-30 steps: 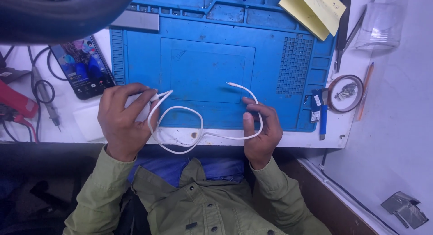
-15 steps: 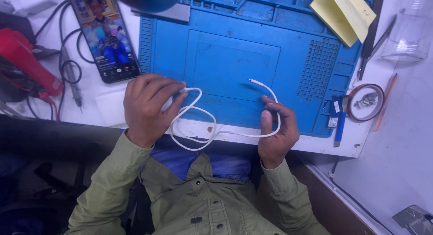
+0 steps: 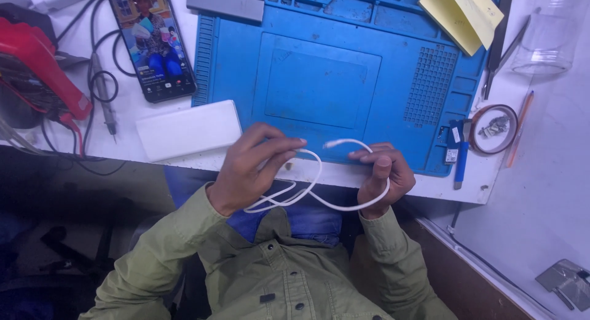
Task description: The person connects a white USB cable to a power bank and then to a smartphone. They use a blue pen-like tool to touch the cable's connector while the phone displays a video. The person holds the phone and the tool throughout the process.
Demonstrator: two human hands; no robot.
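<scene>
A thin white cable (image 3: 319, 178) hangs in loops between both hands at the near edge of the white table. My left hand (image 3: 252, 166) pinches one part of the cable with thumb and fingers. My right hand (image 3: 384, 175) grips the other part, with the cable's small white plug (image 3: 335, 143) sticking out toward the left hand. A white rectangular power bank (image 3: 187, 129) lies on the table just left of my left hand. Beyond the hands lies a blue work mat (image 3: 332, 80).
A smartphone (image 3: 150, 40) with a lit screen lies at the back left, beside a red meter (image 3: 37, 62) with black leads. Yellow paper (image 3: 461, 15), tweezers (image 3: 504, 52), a tape roll (image 3: 491, 129), a blue pen (image 3: 461, 163) and a clear jar (image 3: 547, 31) sit at the right.
My left hand has let go of the white power bank, which now lies uncovered. Both hands have drawn closer together with the cable, lifted off the mat toward my body.
</scene>
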